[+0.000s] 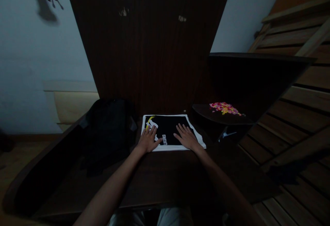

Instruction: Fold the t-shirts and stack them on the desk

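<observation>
A folded white T-shirt [170, 116] with a large black print, white lettering and a yellow stroke lies flat on the dark table [165, 178]. My left hand [149, 140] rests palm down on its left part, fingers spread, covering some of the print. On the right part, my right hand [187, 137] also lies flat with the fingers apart. Neither hand grips the cloth.
A black bag [105, 133] stands left of the shirt, by the raised table side. To the right, a corner shelf [206, 110] holds pink and yellow petal-like pieces [225, 108]. A dark panel [154, 47] rises behind; wooden slats [304, 98] stand far right.
</observation>
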The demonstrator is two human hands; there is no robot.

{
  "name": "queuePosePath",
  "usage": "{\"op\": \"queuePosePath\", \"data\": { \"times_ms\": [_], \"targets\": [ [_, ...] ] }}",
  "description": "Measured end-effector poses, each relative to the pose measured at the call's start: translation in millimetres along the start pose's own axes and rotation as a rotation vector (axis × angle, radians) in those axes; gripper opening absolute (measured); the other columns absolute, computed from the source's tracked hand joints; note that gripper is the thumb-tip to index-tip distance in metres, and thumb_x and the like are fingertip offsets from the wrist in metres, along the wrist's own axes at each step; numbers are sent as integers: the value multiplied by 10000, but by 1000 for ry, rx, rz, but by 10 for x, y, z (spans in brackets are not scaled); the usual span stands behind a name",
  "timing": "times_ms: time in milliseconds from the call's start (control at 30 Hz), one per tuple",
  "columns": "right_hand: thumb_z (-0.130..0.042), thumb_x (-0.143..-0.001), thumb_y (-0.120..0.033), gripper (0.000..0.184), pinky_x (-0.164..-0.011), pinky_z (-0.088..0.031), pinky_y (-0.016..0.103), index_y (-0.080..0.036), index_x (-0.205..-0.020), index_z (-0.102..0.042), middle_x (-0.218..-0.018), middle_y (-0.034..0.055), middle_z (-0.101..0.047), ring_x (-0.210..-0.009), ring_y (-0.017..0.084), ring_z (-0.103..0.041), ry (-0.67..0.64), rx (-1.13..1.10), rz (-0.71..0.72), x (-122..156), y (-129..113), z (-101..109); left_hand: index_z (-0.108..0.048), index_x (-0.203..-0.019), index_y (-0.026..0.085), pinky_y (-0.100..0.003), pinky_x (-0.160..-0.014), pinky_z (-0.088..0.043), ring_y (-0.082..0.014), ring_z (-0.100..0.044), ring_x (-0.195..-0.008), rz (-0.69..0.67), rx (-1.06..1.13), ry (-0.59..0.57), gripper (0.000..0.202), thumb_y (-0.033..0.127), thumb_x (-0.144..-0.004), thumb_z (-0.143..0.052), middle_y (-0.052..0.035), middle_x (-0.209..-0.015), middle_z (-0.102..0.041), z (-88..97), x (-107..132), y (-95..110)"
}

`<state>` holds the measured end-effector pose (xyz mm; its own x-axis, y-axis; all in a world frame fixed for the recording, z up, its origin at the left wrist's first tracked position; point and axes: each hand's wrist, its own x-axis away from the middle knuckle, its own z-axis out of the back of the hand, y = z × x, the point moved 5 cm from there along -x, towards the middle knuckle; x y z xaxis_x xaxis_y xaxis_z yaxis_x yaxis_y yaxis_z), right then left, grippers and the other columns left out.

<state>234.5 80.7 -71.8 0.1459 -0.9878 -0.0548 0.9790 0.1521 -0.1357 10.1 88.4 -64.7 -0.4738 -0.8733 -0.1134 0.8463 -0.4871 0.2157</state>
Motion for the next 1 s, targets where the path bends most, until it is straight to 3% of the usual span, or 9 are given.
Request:
{"op": "queuePosePath", "data": {
  "times_ms": [133, 233, 333, 400, 567, 633, 733, 867, 1000],
  "targets": [
    [-181, -965, -642, 782, -1217, -103, 466, -128, -1542, -301, -1621, 108, -211, -1506, 294, -155, 5, 9, 6, -9, 15, -15, -337, -1523, 108, -523, -1195, -185, -363, -159, -1493, -8, 3, -7, 729, 562, -953, -359, -149, -1608, -250, 39, 48, 9],
    [-188, -958, -656, 790, -1217, -108, 464, -134, -1536, -324, -1617, 110, -229, -1505, 295, -161, 21, 7, 14, -13, 27, -25, -428, -1474, 120, -490, -1176, -262, -337, -284, -1462, -64, 9, 8, 639, 489, -954, -397, -145, -1570, -357, 152, 94, -45],
    [-189, -954, -666, 797, -1215, -111, 472, -139, -1535, -328, -1614, 113, -239, -1503, 296, -172, 32, -6, 23, -18, 36, -38, -615, -1296, 143, -417, -1112, -375, -283, -475, -1339, -162, 19, 120, 457, 366, -939, -439, -145, -1395, -579, 436, 137, -161],
    [-188, -951, -672, 802, -1214, -114, 476, -140, -1535, -327, -1613, 114, -242, -1503, 297, -170, 35, -10, 23, -25, 47, -52, -666, -1206, 157, -423, -1068, -409, -277, -535, -1251, -156, -6, 281, 384, 292, -917, -452, -144, -1279, -653, 719, 170, -296],
    [-190, -957, -657, 790, -1209, -120, 493, -135, -1536, -324, -1611, 127, -244, -1502, 301, -174, 53, -9, 29, -40, 63, -75, -563, -1335, 114, -571, -1063, -313, -378, -413, -1327, 295, -175, 754, 496, 301, -879, -508, -196, -1432, -525, 1350, 335, -827],
    [-193, -958, -653, 788, -1208, -122, 490, -133, -1535, -324, -1611, 128, -244, -1500, 302, -180, 50, -6, 31, -39, 59, -74, -546, -1352, 83, -590, -1028, -333, -414, -400, -1323, 437, -178, 773, 541, 329, -870, -527, -220, -1463, -486, 1421, 384, -1027],
    [-198, -958, -653, 795, -1210, -122, 475, -117, -1530, -332, -1609, 133, -246, -1498, 300, -191, 42, 5, 25, -32, 47, -61, -647, -1240, 113, -568, -978, -387, -402, -470, -1257, 450, -121, 727, 426, 314, -906, -476, -188, -1373, -588, 1430, 408, -1208],
    [-186, -955, -661, 801, -1210, -123, 470, -124, -1532, -330, -1612, 125, -242, -1500, 297, -185, 39, 11, 21, -26, 34, -45, -723, -1083, 134, -514, -1002, -405, -341, -556, -1195, 408, 6, 780, 336, 250, -908, -460, -164, -1166, -714, 1496, 433, -1228],
    [-199, -955, -658, 782, -1209, -124, 477, -148, -1532, -335, -1607, 121, -262, -1500, 294, -186, 39, -2, 15, -25, 40, -44, -725, -1070, 146, -426, -984, -451, -280, -641, -1067, 321, 233, 903, 353, 316, -922, -454, -134, -1113, -733, 1587, 430, -939]
  ]
}}
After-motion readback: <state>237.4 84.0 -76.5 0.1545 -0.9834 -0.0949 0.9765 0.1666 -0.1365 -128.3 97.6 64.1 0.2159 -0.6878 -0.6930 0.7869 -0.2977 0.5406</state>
